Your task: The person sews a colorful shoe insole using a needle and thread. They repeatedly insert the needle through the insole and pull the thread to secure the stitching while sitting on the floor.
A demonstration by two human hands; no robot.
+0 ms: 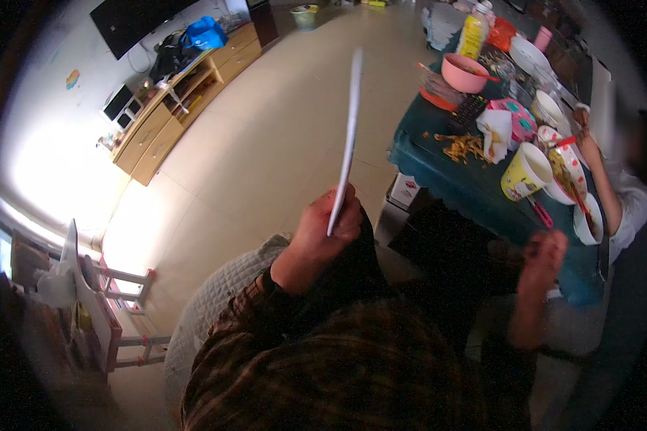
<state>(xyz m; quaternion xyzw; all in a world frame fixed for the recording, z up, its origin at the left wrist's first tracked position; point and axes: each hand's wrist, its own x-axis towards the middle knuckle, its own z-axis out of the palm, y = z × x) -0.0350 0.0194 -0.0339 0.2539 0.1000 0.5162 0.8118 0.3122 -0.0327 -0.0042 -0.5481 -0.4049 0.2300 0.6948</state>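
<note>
In the middle of the view my left hand (pixel 323 226) is closed around a thin white sheet-like object (pixel 351 124). It stands nearly upright and edge-on, so its face is hidden and its exact kind is unclear. My right hand (pixel 544 253) is blurred, its fingers curled, beside the near edge of the dining table. Whether it holds anything cannot be made out. Just beyond it, on the dark green tablecloth (pixel 436 156), are a pink-handled utensil (pixel 541 212) and a yellow paper cup (pixel 525 172).
Bones (pixel 462 147), a pink bowl (pixel 463 74), a dotted dish (pixel 563 167) and a yellow-labelled bottle (pixel 472 35) crowd the table. Another person's arm (pixel 596 156) rests at its far side. A wooden TV cabinet (pixel 194 91) lines the wall; a chair (pixel 108 318) stands left.
</note>
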